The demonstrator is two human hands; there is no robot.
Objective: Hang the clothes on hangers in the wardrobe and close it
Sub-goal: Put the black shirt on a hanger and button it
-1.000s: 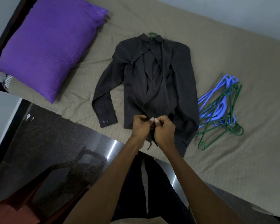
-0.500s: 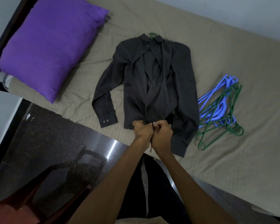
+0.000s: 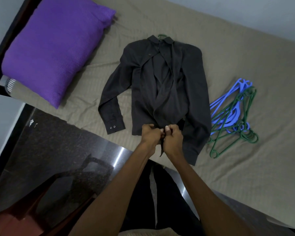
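A black long-sleeved shirt (image 3: 162, 86) lies flat on the bed, collar away from me. A green hanger hook (image 3: 161, 35) pokes out of the collar. At the shirt's bottom hem my left hand (image 3: 150, 133) and my right hand (image 3: 173, 136) are side by side, each pinching one front edge of the shirt with curled fingers. A narrow strip of the shirt's fabric hangs down between my wrists. A pile of blue and green hangers (image 3: 235, 116) lies to the right of the shirt. The wardrobe is out of view.
The bed has an olive-brown sheet (image 3: 245, 53). A purple pillow (image 3: 53, 48) rests at its left end. A dark polished floor (image 3: 58, 150) runs along the bed's near edge, and a dark red chair (image 3: 15, 218) stands at the lower left.
Both hands stay together at the shirt's hem, shifting slightly as the fingers work the front edges. The shirt and the hangers have not moved.
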